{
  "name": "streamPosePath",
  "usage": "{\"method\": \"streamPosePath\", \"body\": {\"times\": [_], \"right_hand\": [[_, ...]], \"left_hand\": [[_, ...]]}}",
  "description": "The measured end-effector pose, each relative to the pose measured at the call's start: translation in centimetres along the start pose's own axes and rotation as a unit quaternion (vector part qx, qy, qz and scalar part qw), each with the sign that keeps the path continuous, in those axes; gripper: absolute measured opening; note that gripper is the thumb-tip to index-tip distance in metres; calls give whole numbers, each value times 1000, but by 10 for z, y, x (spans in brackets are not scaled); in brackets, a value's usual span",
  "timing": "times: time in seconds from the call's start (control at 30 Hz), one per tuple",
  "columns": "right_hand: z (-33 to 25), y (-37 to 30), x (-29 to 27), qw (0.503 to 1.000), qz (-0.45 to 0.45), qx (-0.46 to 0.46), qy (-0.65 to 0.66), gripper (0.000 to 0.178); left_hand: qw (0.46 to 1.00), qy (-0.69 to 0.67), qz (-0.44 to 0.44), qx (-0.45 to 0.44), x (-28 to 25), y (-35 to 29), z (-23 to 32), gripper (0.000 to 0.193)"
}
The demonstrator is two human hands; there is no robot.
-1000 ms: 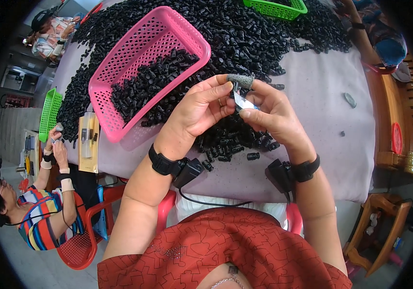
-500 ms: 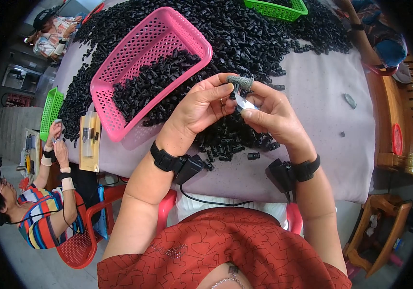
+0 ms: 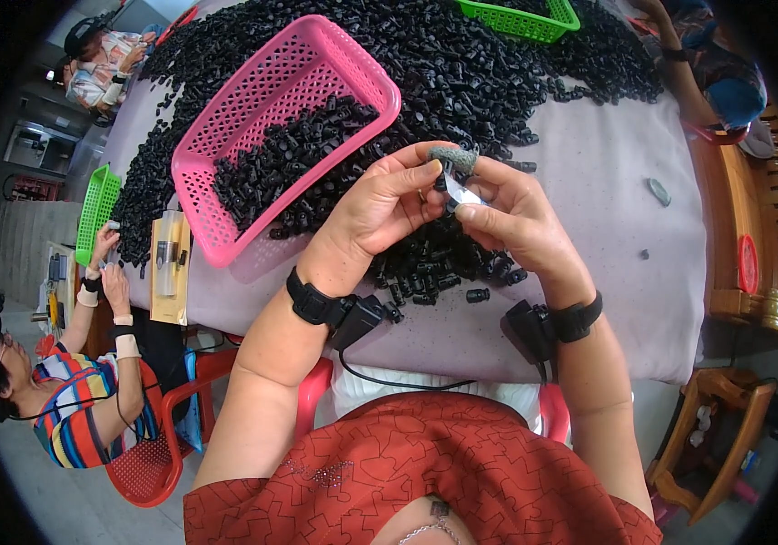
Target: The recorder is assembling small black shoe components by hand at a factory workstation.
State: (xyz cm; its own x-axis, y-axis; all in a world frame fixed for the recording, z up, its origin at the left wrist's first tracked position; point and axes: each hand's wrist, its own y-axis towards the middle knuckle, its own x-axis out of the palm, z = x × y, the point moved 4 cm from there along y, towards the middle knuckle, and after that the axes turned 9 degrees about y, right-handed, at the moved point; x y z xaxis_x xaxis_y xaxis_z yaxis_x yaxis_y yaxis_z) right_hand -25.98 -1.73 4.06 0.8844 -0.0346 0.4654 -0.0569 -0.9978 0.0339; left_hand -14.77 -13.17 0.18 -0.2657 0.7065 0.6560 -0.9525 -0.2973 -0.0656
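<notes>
Black small part, axis unclear, pinched between both hands.

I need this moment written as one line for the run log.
left hand: holds small black part | right hand: pinches small pale piece | pink basket: partly filled with black parts | table: black parts heaped

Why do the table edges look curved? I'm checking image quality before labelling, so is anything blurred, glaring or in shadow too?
Head view: fisheye bending bows the table edge and leaves a dark rim at the frame's corners; lighting is even and soft, without harsh glare; the left hand and right hand are sharp, though the small pale piece pinched between them is too small to make out; the black parts merge into one dark mass.
</notes>
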Motion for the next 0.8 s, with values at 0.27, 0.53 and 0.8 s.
{"method": "streamPosePath", "body": {"times": [0.27,0.53,0.8], "right_hand": [[4,3,-9,999,36,11,-2,31],[2,0,0,999,-12,19,43,49],[2,1,-2,1000,-4,21,22,51]], "left_hand": [[1000,-6,-3,-5,4,0,-1,35],[1000,-18,-1,4,3,1,1,33],[1000,-14,0,-1,3,0,-1,32]]}}
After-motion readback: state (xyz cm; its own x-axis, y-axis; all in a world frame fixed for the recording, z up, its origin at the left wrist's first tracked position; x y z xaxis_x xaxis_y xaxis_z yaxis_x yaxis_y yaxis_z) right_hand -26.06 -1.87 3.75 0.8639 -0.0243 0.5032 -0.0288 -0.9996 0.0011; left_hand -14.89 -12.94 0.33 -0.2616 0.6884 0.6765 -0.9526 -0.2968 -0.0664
